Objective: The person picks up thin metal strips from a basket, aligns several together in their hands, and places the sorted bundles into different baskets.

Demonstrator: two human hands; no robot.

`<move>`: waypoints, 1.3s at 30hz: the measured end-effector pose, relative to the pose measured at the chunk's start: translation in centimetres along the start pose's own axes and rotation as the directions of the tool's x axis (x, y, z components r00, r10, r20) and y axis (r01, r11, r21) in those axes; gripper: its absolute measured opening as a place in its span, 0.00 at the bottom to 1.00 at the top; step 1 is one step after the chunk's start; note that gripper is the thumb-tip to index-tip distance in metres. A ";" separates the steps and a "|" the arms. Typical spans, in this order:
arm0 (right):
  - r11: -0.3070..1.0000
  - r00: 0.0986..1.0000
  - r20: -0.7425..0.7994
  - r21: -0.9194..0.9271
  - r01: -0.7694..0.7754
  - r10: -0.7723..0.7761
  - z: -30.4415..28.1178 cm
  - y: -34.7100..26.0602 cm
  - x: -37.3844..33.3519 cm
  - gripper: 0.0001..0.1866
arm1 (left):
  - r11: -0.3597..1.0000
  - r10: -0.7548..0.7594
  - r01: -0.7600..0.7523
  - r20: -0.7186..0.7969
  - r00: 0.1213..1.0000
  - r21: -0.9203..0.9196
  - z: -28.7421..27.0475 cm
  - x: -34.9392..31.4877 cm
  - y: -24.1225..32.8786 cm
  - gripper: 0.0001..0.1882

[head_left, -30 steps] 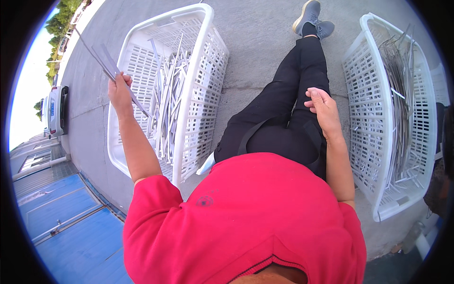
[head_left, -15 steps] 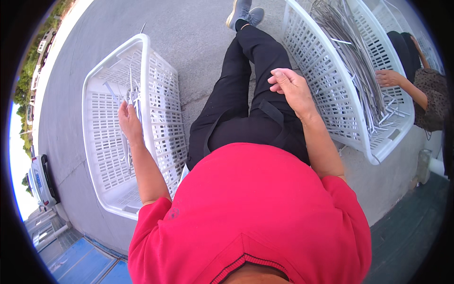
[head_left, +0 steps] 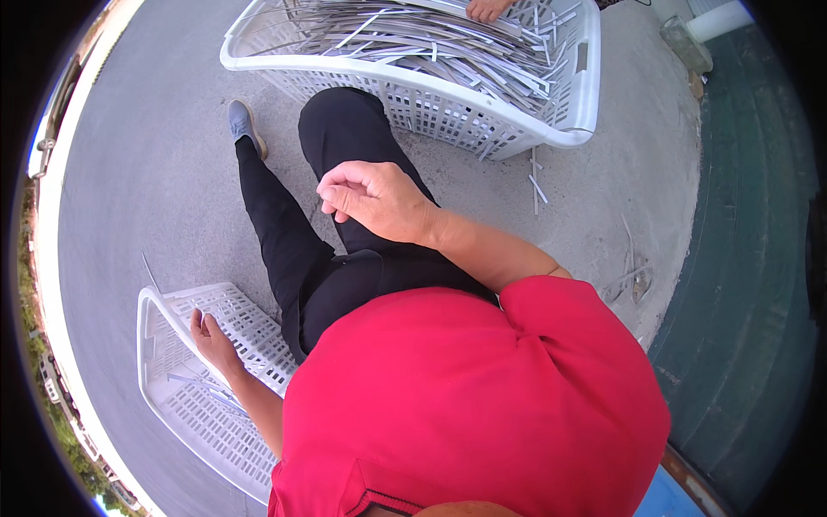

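Note:
My left hand hangs by the near white plastic basket, at its rim, with its fingers slightly bent and apart and nothing seen in them. A few thin pale strips lie inside that basket. In front of my body, above my dark-trousered thigh, is my right hand. Its fingers are curled in toward the thumb, and nothing sticks out of them. At the far side a larger white basket holds a thick heap of long grey and white strips.
Another person's hand reaches into the far basket's heap at the top edge. Loose white strip pieces lie on the concrete floor below that basket. A pale pipe and a dark green surface are at the right.
My body and view have turned rightward: the heaped basket now lies ahead and the other basket at my lower left. My right hand has come across my body, still curled. My left hand remains beside its basket.

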State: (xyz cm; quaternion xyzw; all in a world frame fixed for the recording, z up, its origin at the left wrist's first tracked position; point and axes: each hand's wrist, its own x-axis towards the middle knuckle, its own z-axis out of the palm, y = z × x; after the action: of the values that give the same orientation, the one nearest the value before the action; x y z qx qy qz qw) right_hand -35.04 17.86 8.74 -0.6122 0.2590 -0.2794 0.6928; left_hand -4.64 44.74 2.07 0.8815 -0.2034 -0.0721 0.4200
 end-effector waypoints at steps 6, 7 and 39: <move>0.998 0.969 -0.246 0.063 -0.020 0.035 -2.5 2.6 -1.9 0.10 | 0.974 0.218 -0.225 0.190 0.957 0.016 5.9 3.7 5.8 0.20; 0.997 0.959 -0.276 0.062 -0.045 0.060 -3.0 3.3 -2.3 0.10 | 0.963 0.263 -0.268 0.221 0.939 -0.004 7.1 4.3 6.7 0.19; 0.027 0.614 -0.748 -0.629 -0.777 0.253 -28.4 11.1 12.1 0.17 | 0.624 0.438 -0.717 0.899 -0.008 -0.310 31.6 10.2 21.5 0.21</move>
State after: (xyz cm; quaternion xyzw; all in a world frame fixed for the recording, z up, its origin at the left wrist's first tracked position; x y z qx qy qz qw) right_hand -45.60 -9.66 -5.76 -0.6626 0.7264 0.0867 0.1606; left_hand -11.22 5.80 -1.04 0.5363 -0.7584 -0.3575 0.0972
